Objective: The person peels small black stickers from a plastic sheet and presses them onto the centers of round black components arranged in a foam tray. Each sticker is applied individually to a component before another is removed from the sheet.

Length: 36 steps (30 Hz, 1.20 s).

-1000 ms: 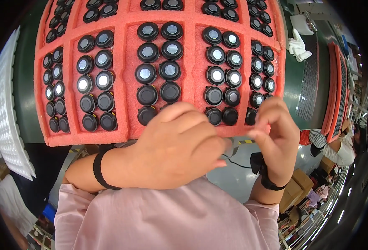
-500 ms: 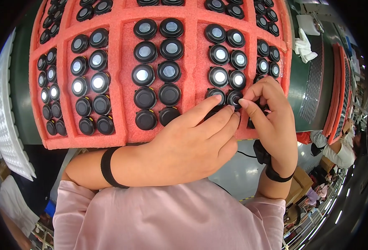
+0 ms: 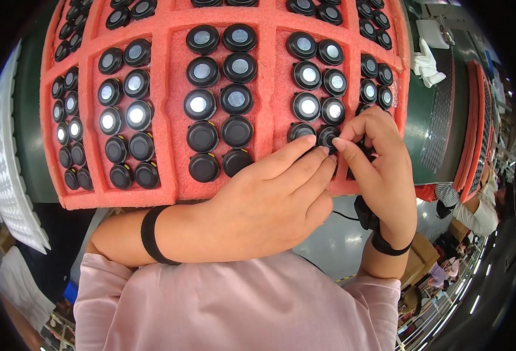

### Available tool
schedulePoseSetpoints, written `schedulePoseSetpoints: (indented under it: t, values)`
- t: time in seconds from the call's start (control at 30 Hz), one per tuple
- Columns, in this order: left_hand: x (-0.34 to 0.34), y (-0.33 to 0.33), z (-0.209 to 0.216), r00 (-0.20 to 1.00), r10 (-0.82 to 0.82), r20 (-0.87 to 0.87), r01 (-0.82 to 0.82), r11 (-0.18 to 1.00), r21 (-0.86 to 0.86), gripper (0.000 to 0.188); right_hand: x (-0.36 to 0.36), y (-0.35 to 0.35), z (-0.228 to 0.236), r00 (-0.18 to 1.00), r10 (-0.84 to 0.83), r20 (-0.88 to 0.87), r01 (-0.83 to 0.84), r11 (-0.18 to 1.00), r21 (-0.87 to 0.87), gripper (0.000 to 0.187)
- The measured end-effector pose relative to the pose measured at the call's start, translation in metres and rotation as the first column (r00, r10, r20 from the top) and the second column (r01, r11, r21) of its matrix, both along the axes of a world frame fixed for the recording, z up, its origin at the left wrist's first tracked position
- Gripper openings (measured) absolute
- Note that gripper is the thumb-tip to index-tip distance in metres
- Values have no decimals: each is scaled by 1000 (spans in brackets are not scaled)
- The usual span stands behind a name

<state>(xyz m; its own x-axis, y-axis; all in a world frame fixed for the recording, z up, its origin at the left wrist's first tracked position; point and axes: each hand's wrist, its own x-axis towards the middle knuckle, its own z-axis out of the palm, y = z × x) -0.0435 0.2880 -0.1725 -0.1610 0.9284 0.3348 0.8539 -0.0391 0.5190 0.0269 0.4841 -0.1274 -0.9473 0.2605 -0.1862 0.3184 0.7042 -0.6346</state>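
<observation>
Round black speaker-like discs, many with a silver round centre (image 3: 199, 105), stand in paired columns in a red foam tray (image 3: 172, 117). My left hand (image 3: 258, 199) reaches across the tray's near edge with its fingers stretched out. Its fingertips rest against the near discs of the right-hand compartment, partly covering them. From the right, my right hand (image 3: 378, 158) bends in, thumb and index finger pinched at the edge of a black disc (image 3: 328, 137). Anything between those fingertips is too small to make out. The disc (image 3: 300, 132) beside my left index finger has a dark face.
A white glove (image 3: 426, 65) lies on the green surface (image 3: 445, 117) right of the tray. Farther right are stacked red foam trays (image 3: 473, 131) and another person (image 3: 481, 210). White ridged trays (image 3: 18, 169) stand at the left. A cardboard box (image 3: 420, 260) sits low on the right.
The silver that showed on the disc beside my left index finger is gone from view; its face now looks dark. Both hands have barely moved.
</observation>
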Motion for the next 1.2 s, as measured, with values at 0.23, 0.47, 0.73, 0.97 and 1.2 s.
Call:
schedulePoseSetpoints:
  t: [0.23, 0.47, 0.73, 0.97, 1.2]
  values:
    - [-1, 0, 1, 1000, -16, -12, 16, 1000, -15, 33, 1, 2, 0, 999, -26, 23, 27, 998, -52, 10]
    - [0, 0, 0, 1000, -12, 0, 12, 1000, -7, 34, 1, 3, 0, 998, -54, 41, 58, 993, -107, 10]
    - [0, 0, 1, 1000, -15, 9, 15, 1000, -11, 36, 0, 0, -1, 999, -41, 24, 42, 998, -48, 10]
    - [0, 0, 0, 1000, -22, 10, 22, 1000, -18, 37, -1, -1, -2, 1000, -24, 8, 24, 1000, -5, 11]
    - [1, -2, -1, 1000, -14, 17, 14, 1000, -13, 38, 0, -3, -8, 999, -29, -37, 31, 999, 35, 13]
